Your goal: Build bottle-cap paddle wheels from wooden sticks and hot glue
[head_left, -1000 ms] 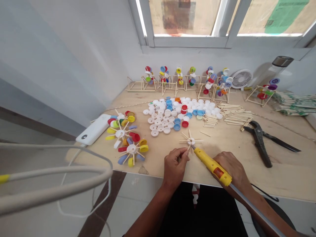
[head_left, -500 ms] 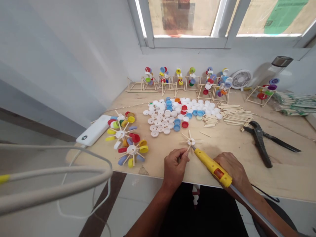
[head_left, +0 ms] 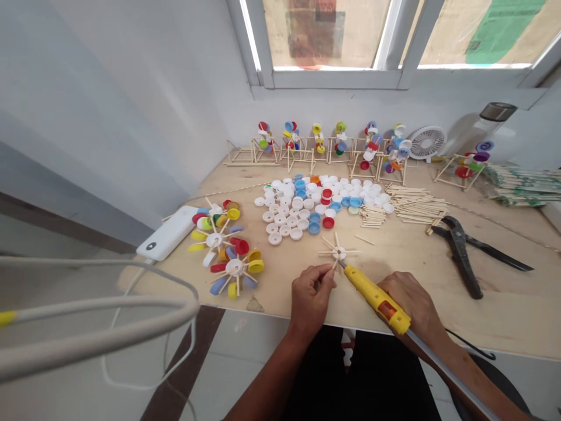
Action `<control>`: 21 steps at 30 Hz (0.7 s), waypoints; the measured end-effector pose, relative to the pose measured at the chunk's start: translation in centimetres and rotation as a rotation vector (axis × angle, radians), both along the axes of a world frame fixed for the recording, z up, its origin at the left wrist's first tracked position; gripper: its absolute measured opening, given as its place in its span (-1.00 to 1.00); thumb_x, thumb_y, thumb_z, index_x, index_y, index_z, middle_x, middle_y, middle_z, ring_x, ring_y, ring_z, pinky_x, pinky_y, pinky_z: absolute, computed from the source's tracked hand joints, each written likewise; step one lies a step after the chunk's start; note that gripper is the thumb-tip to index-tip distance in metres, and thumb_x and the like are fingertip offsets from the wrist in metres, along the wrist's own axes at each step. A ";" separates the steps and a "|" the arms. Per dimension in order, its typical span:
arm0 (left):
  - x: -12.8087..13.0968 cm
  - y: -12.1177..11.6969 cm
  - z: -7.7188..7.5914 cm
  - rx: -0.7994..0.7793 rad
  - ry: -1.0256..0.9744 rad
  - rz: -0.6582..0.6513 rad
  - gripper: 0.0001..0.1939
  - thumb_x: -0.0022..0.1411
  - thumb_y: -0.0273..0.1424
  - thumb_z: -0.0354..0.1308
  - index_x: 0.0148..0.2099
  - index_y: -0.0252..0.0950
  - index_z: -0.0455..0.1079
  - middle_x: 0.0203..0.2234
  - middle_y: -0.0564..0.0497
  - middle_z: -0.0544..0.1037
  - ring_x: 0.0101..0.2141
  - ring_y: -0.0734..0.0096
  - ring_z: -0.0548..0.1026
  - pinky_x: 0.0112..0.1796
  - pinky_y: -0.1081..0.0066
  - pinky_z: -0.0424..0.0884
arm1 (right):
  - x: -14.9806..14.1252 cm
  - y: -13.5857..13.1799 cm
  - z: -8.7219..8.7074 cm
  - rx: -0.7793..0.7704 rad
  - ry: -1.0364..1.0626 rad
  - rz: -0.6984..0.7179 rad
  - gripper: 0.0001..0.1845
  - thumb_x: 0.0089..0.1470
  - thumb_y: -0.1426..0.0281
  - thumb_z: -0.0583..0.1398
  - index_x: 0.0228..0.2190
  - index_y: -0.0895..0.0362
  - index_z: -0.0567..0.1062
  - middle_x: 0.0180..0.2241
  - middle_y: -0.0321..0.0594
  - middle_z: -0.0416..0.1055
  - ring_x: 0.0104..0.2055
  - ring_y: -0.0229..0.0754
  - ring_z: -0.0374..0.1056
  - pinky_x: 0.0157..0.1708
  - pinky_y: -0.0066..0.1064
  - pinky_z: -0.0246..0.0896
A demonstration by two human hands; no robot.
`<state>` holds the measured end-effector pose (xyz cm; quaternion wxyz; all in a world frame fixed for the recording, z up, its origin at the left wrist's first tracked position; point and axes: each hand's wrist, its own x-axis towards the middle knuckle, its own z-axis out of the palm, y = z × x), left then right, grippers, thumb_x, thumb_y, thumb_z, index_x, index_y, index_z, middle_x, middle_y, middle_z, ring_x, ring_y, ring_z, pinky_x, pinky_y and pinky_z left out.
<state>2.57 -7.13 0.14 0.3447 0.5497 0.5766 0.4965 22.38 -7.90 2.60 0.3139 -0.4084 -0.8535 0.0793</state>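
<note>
A white bottle cap [head_left: 339, 254] lies near the table's front with thin wooden sticks radiating from its rim. My left hand [head_left: 312, 295] pinches one of these sticks [head_left: 336, 264] between thumb and fingertips, on the side toward me. Wrapped in my right hand [head_left: 409, 304] is a yellow glue gun [head_left: 372, 295], a long pale glue stick [head_left: 451, 374] running out of its back. The gun's nozzle points at the cap's near rim, beside the pinched stick; whether it touches is too small to tell.
Finished cap wheels [head_left: 234, 268] and a white power bank [head_left: 169, 234] lie left. Loose caps [head_left: 291, 219] and cut sticks [head_left: 414, 203] fill the middle, black cutters [head_left: 458, 254] the right. Stick frames with colored wheels [head_left: 340, 140], a small fan [head_left: 427, 142] and a bottle [head_left: 491, 126] line the wall.
Both hands, the glue gun and the cap with sticks stay almost in place. Only a slight shift of the whole view shows.
</note>
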 end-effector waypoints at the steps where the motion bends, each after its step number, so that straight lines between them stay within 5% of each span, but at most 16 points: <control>1: 0.0 0.0 0.0 0.000 0.001 0.001 -0.77 0.17 -0.32 0.08 -0.24 -0.31 0.52 -0.55 0.02 0.53 -0.44 0.38 0.49 -0.35 0.41 0.39 | 0.0 0.0 0.0 0.000 -0.006 0.006 -0.86 0.16 0.44 0.03 -0.42 0.14 0.34 -0.52 -0.26 0.28 -0.46 -0.23 0.15 -0.39 -0.34 -0.02; 21: 0.1 0.0 -0.1 -0.012 -0.039 0.012 -0.77 0.16 -0.32 0.09 -0.22 -0.32 0.51 -0.53 0.02 0.54 -0.45 0.40 0.48 -0.35 0.44 0.38 | 0.3 0.0 0.7 0.020 -0.036 -0.028 -0.83 0.19 0.46 0.00 -0.36 0.15 0.37 -0.48 -0.21 0.33 -0.41 -0.21 0.23 -0.35 -0.32 0.04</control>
